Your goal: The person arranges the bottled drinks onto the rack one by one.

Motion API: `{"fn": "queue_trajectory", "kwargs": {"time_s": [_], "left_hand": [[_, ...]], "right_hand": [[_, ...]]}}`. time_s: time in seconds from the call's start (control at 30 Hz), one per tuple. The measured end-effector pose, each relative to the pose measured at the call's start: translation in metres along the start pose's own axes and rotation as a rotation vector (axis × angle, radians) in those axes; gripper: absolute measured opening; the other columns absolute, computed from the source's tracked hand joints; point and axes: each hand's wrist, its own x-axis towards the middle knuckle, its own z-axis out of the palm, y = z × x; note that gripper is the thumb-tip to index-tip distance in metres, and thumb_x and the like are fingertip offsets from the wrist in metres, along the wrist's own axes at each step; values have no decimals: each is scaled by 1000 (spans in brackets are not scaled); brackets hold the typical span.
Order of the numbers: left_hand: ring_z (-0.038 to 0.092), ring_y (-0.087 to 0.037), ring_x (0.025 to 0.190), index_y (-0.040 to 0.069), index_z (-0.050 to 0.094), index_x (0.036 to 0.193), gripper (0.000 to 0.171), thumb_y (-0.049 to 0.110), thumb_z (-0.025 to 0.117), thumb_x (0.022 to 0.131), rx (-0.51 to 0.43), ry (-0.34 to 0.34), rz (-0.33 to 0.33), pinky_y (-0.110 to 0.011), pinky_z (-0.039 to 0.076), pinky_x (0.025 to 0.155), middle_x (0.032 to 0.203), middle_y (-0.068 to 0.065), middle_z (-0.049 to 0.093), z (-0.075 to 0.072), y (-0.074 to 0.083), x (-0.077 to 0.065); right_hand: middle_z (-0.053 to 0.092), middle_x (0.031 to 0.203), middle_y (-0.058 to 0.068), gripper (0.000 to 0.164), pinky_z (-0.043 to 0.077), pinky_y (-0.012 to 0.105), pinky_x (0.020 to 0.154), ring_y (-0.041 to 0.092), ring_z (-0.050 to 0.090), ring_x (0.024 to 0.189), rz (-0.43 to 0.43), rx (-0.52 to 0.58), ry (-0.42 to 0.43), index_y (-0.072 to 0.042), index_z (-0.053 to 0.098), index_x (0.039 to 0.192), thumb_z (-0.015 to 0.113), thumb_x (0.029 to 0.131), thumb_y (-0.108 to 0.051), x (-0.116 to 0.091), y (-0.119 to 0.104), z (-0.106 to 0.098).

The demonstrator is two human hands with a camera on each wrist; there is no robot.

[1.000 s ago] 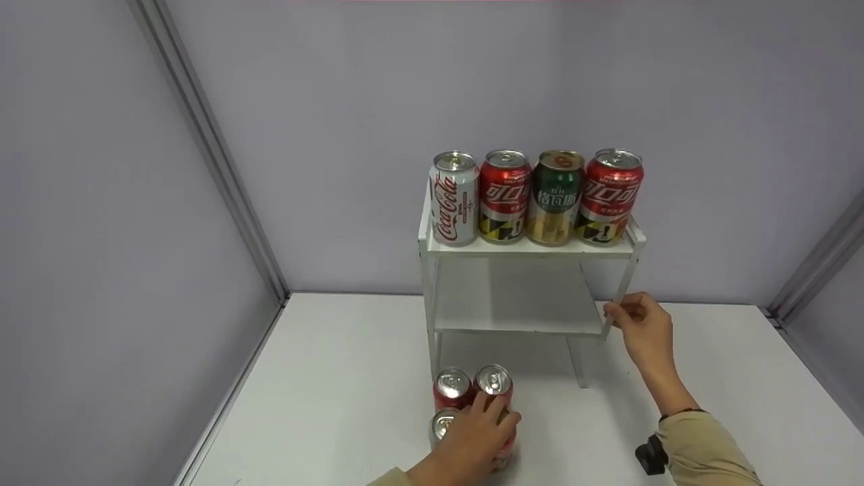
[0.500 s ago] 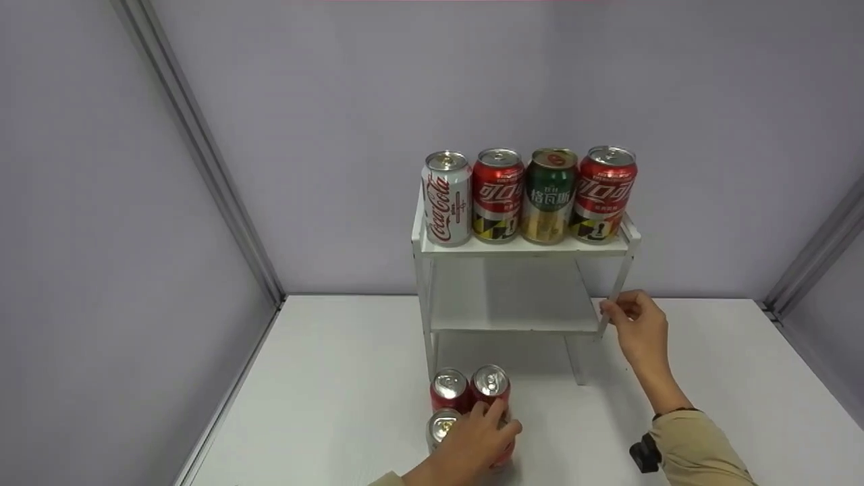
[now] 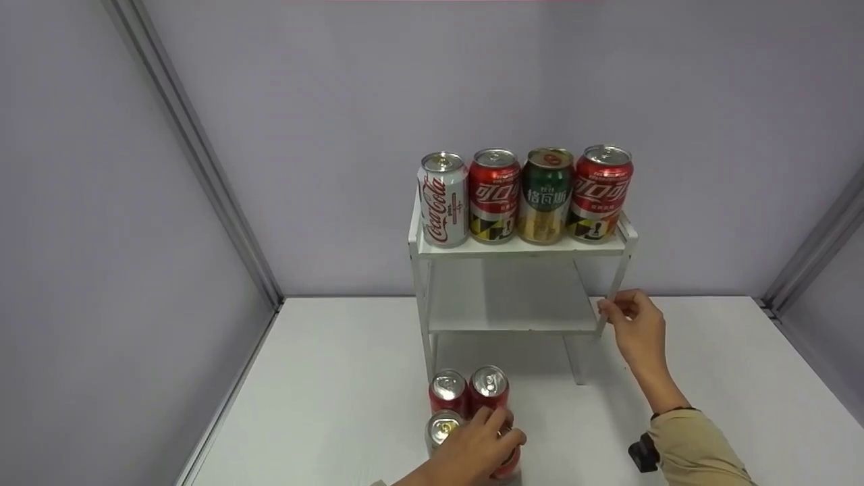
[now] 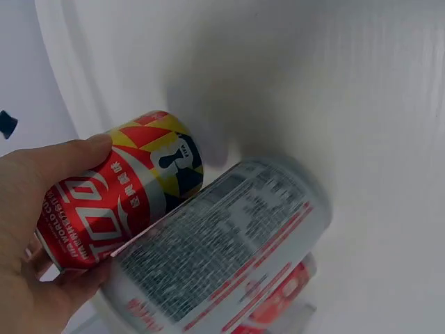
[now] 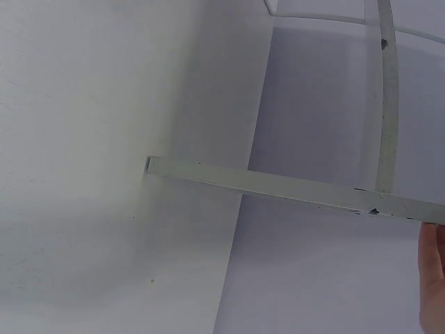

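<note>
My left hand (image 3: 472, 445) grips a red cola can (image 4: 118, 202) between thumb and fingers, its yellow and blue checked end showing in the left wrist view. Close beside that can stands a silver-white can (image 4: 222, 243) with dense print. Just behind these two, in the head view, are a red can (image 3: 448, 391) and another red can (image 3: 489, 388). On the right, my right hand (image 3: 638, 331) pinches the front post (image 3: 617, 273) of a white two-tier shelf (image 3: 526, 251). Only a little of that hand shows at the right wrist view's edge.
Along the shelf's top stand a white Coca-Cola can (image 3: 443, 202), a red can (image 3: 494, 199), a green and gold can (image 3: 545, 199) and another red can (image 3: 601, 196). The shelf stands on a white table (image 3: 337, 378), with grey panels (image 3: 337, 135) around it.
The left hand has drawn its red can slightly toward the front, away from the red can behind. My right hand stays at the post. The head view has shifted a little.
</note>
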Motion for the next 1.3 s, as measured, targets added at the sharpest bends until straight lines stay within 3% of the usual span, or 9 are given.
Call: {"fn": "queue_trajectory", "kwargs": {"time_s": [0.37, 0.57, 0.7, 1.03, 1.3], "left_hand": [[50, -16, 103, 21, 51, 115, 63, 31, 85, 63, 37, 48, 33, -24, 50, 78, 116, 1, 50, -54, -12, 15], [50, -17, 102, 22, 49, 119, 66, 33, 84, 65, 43, 34, -52, -29, 53, 67, 118, 2, 49, -76, -25, 25], [49, -18, 104, 22, 49, 120, 65, 33, 84, 66, 23, 23, -127, -30, 53, 69, 119, 1, 49, -89, -36, 30], [46, -20, 114, 19, 47, 126, 67, 29, 82, 70, -44, 77, -277, -38, 52, 80, 123, -1, 46, -101, -64, 48], [48, -23, 112, 18, 47, 126, 69, 24, 84, 68, -40, 127, -321, -40, 51, 79, 122, -2, 47, -100, -81, 66]], "right_hand": [[64, 89, 9, 20, 47, 12, 66, 2, 58, 76, 9, -10, 14, 0, 57, 95, 64, 88, -18, 1, 0, 0], [63, 90, 9, 23, 48, 12, 67, 1, 58, 79, 22, -14, 11, 0, 57, 95, 64, 89, -21, 1, 0, 0], [63, 91, 9, 24, 47, 12, 68, 1, 58, 80, 33, -16, 10, 0, 57, 96, 63, 89, -22, 0, -1, 1], [62, 92, 9, 23, 47, 12, 68, 2, 58, 81, 37, -9, 13, 0, 56, 97, 63, 89, -21, 0, 1, 2], [61, 92, 9, 23, 48, 13, 68, 2, 58, 80, 18, 7, 15, 0, 55, 97, 63, 89, -19, -1, 1, 2]]}}
